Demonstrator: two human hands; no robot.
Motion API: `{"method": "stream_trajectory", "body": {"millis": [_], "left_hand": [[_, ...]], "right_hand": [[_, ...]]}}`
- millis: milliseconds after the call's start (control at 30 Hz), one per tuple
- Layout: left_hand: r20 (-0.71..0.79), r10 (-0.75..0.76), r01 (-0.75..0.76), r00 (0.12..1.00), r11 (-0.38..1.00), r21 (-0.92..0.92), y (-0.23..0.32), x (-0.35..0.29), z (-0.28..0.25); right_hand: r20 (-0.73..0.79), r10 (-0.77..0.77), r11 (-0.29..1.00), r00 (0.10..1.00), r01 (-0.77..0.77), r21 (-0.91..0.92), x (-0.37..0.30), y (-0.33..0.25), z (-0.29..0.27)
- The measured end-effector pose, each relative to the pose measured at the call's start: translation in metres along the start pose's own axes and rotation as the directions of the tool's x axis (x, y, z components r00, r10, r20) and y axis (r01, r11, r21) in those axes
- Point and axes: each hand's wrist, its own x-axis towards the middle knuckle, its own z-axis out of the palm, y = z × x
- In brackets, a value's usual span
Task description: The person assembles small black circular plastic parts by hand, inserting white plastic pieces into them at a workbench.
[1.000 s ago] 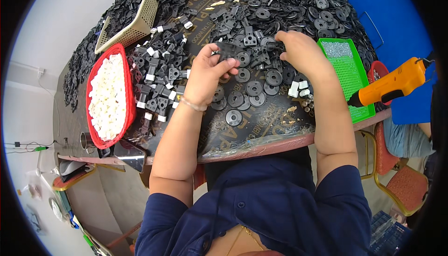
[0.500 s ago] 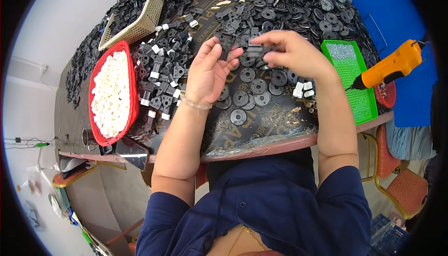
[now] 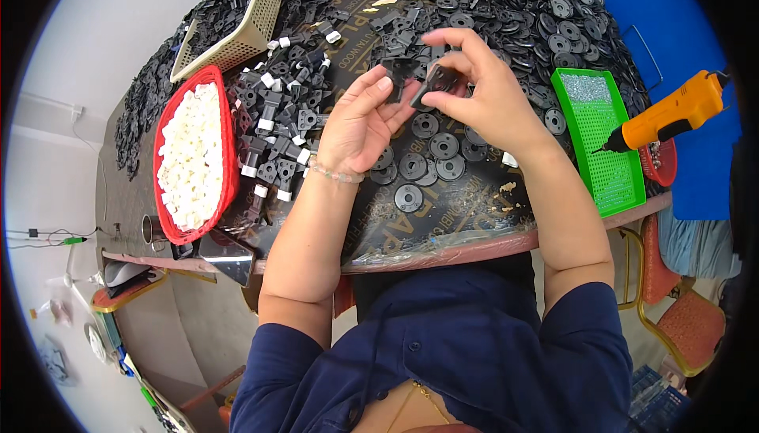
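Note:
My left hand (image 3: 360,121), palm turned up, holds a black plastic bracket (image 3: 398,77) between thumb and fingers. Close beside it, my right hand (image 3: 492,89) pinches another black plastic part (image 3: 439,82) with holes in it, tilted toward the bracket. Whether the two parts touch I cannot tell. Below the hands lie several black round discs (image 3: 443,146) on the dark table (image 3: 356,220). To the left of my left hand are many black brackets (image 3: 278,148), some fitted with white end pieces (image 3: 267,80).
A red basket (image 3: 228,172) of white pieces stands left, with a beige basket (image 3: 229,52) of black parts behind. On the right, an orange power screwdriver (image 3: 672,109) lies over a green tray (image 3: 637,172) of small screws (image 3: 587,88). Heaps of black parts (image 3: 514,6) cover the far table.
My right hand has come in slightly left and lower, bringing its black part up against or near the bracket in my left hand. The whole view has shifted slightly.

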Motion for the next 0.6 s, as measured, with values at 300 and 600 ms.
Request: {"method": "stream_trajectory", "body": {"millis": [300, 600], "left_hand": [[0.206, -0.142, 0.16, 0.968, 0.984, -0.073, 0.001, -0.008, 0.006], [0.152, -0.023, 0.028, 0.988, 0.999, -0.031, -0.009, -0.009, 0.005]], "right_hand": [[-0.034, -0.362, 0.886, 0.931, 0.333, -0.324, 0.004, 0.018, -0.001], [0.082, -0.459, 0.706, 0.885, 0.419, -0.571, 0.003, 0.015, 0.003]]}}
